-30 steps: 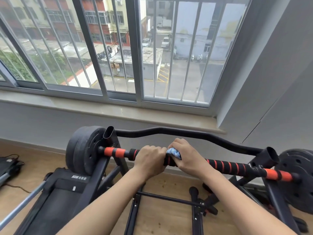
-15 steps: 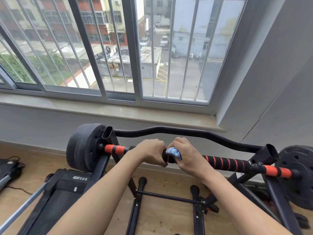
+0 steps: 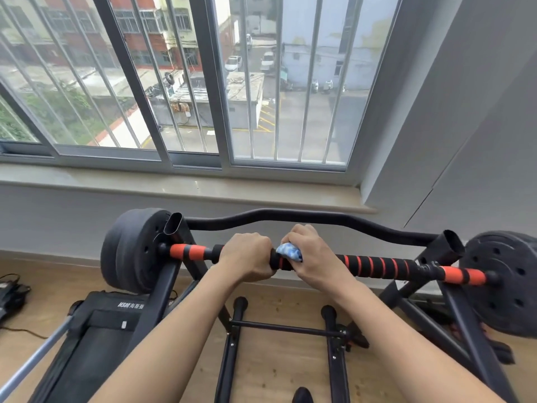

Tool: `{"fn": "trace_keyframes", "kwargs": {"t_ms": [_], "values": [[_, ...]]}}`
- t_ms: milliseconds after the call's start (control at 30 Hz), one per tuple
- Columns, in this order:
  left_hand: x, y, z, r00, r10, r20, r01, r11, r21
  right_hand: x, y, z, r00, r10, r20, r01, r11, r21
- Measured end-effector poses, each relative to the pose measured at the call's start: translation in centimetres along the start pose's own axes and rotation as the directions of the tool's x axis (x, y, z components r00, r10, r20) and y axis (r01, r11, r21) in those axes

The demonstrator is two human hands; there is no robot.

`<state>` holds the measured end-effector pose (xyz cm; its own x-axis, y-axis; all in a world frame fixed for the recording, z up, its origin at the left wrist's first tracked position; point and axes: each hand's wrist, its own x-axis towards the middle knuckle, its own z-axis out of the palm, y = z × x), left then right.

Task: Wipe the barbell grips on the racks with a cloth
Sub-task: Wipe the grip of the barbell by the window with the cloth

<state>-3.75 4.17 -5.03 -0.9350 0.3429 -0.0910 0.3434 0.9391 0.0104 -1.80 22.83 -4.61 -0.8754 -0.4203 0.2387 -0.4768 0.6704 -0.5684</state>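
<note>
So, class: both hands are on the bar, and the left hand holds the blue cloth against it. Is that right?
Not quite. The head view shows the right hand, not the left, holding the blue cloth against the bar. The left hand grips the bar bare.

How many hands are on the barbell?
2. The left hand grips the barbell left of centre; the right hand holds the blue cloth against it just beside.
</note>
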Motion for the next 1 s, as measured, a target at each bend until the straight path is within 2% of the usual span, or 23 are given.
{"fn": "trace_keyframes", "kwargs": {"t_ms": [67, 167, 233, 300, 367, 433, 467, 533, 700, 767, 900, 1000], "values": [[0.8, -0.3, -0.7, 0.989, 0.003, 0.151, 0.007, 0.998, -0.068, -0.1, -0.1, 0.0, 0.999, -0.037, 0.032, 0.038, 0.999, -0.019], [2.0, -0.9, -1.8, 0.910, 0.043, 0.413, 0.081, 0.957, -0.279, -0.3, -0.1, -0.2, 0.994, -0.075, 0.076, 0.080, 0.995, -0.065], [2.2, -1.3, -2.5, 0.874, 0.096, 0.477, 0.115, 0.912, -0.394, -0.2, 0.1, -0.4, 0.996, -0.071, 0.062, 0.074, 0.996, -0.053], [1.8, -1.4, -2.4, 0.919, 0.111, 0.379, 0.035, 0.932, -0.360, 0.0, 0.1, -0.4, 0.998, -0.052, 0.031, 0.053, 0.998, -0.033], [0.6, -1.2, -0.8, 0.992, 0.057, 0.114, -0.044, 0.992, -0.119, 0.3, 0.1, -0.2, 1.000, -0.024, 0.005, 0.024, 0.999, -0.026], [-0.6, -0.6, 1.5, 0.987, 0.043, -0.153, -0.034, 0.997, 0.063, 0.5, 0.0, 0.0, 1.000, 0.001, -0.019, -0.001, 1.000, -0.016], [-1.0, -0.4, 2.4, 0.970, 0.031, -0.242, -0.012, 0.997, 0.079, 0.5, 0.0, 0.1, 1.000, 0.009, -0.026, -0.010, 1.000, -0.013], [-1.2, 0.0, 2.8, 0.958, -0.009, -0.288, 0.029, 0.997, 0.066, 0.6, -0.1, 0.3, 0.999, 0.017, -0.034, -0.018, 1.000, -0.016], [-0.3, 0.0, 0.5, 0.995, -0.055, -0.082, 0.059, 0.997, 0.047, 0.3, 0.0, 0.3, 1.000, 0.013, -0.014, -0.013, 1.000, -0.004], [0.3, -0.3, -0.4, 0.996, -0.052, 0.076, 0.054, 0.998, -0.019, 0.4, 0.1, 0.0, 1.000, 0.012, -0.003, -0.011, 1.000, 0.013], [2.0, -1.2, -1.8, 0.904, -0.010, 0.428, 0.108, 0.973, -0.206, 0.3, 0.1, -0.4, 0.999, -0.006, 0.041, 0.005, 1.000, 0.025], [2.9, -1.6, -2.3, 0.814, 0.063, 0.577, 0.160, 0.931, -0.327, 0.0, -0.5, -0.6, 0.994, -0.054, 0.098, 0.057, 0.998, -0.034]]}}
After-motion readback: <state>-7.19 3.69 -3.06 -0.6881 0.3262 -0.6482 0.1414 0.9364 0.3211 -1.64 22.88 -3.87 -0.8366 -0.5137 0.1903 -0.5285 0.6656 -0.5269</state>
